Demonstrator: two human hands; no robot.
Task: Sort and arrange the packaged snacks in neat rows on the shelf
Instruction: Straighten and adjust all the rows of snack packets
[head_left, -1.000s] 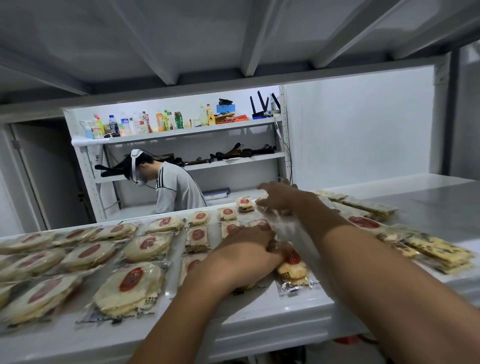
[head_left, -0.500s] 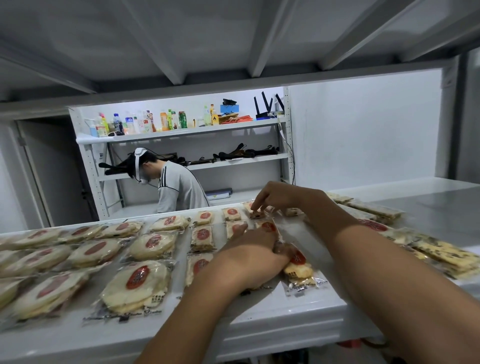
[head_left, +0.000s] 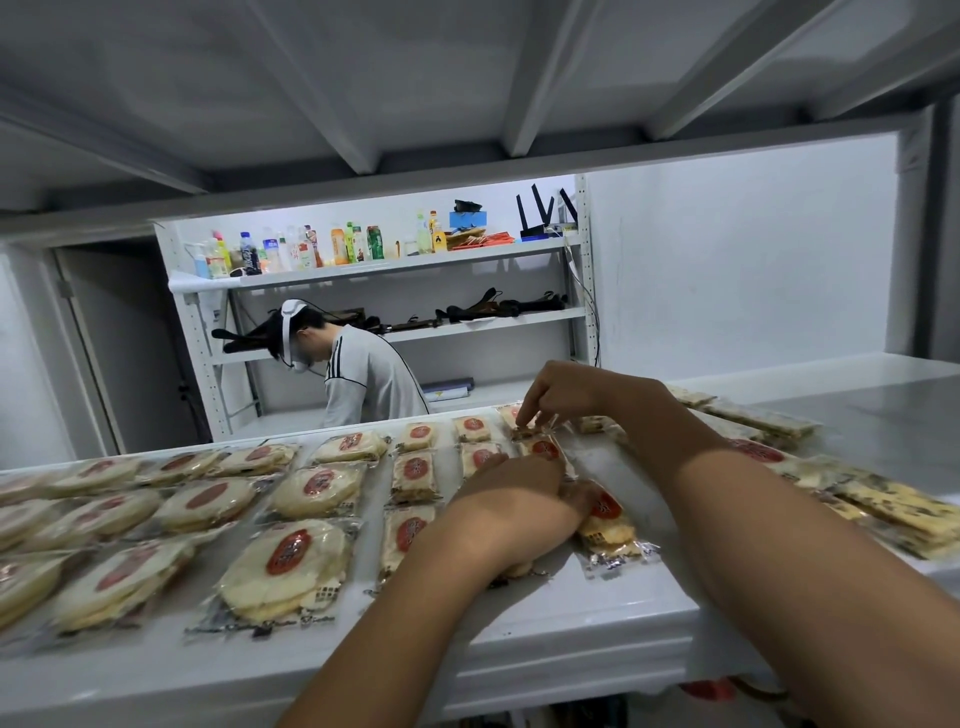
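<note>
Right hand (head_left: 558, 395) pinches a small snack packet (head_left: 525, 432) at the far edge of the shelf (head_left: 571, 623); left hand (head_left: 511, 501) lies over nearer packets (head_left: 605, 519), grip not discernible. Round packets (head_left: 288, 566) sit in rows leftward.

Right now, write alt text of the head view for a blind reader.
Two hands arrange wrapped crackers in rows on a shelf. The right hand pinches a small packet at the back; the left hand rests on nearer packets.

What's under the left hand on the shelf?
The left hand rests on snack packets: one edge pokes out beneath the wrist, a red-labelled packet shows at the fingertips. How many more it covers is hidden.
</note>
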